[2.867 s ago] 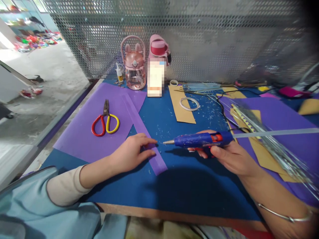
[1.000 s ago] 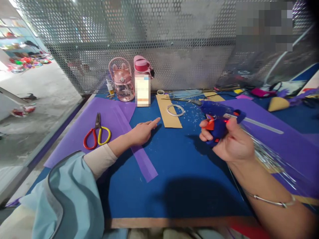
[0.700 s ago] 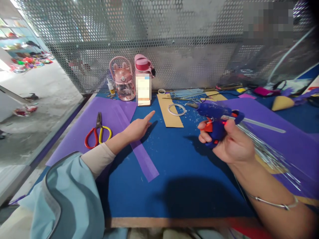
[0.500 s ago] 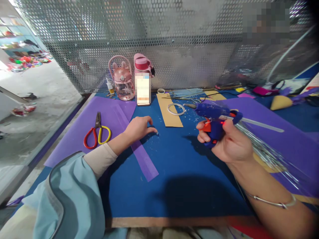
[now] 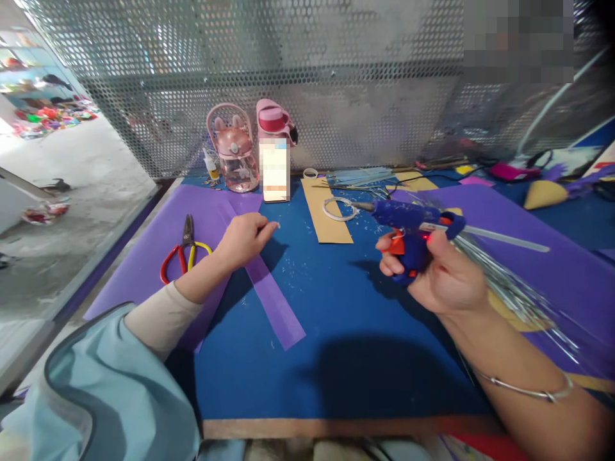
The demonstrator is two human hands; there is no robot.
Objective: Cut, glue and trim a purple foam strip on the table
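Right hand (image 5: 444, 278) wrapped around one blue glue gun (image 5: 408, 221), raised above blue table (image 5: 346, 358), nozzle pointing left. Left hand (image 5: 245, 237) loosely curled, fingertips pinched together over one purple strip (image 5: 273, 301); pinched item too small to tell. One pair of scissors (image 5: 185, 253) on purple sheet. Two pink bottles (image 5: 229, 148) at back.

The right hand (image 5: 444, 278) is closed around a blue glue gun (image 5: 408, 224), raised above the blue surface (image 5: 336, 358), nozzle pointing left. The left hand (image 5: 245, 237) hovers over a purple strip (image 5: 273, 301), fingertips pinched together on something too small to make out. Scissors (image 5: 185, 253) lie on a purple sheet (image 5: 158, 243) to its left. Two pink bottles (image 5: 230, 150) stand at the back.
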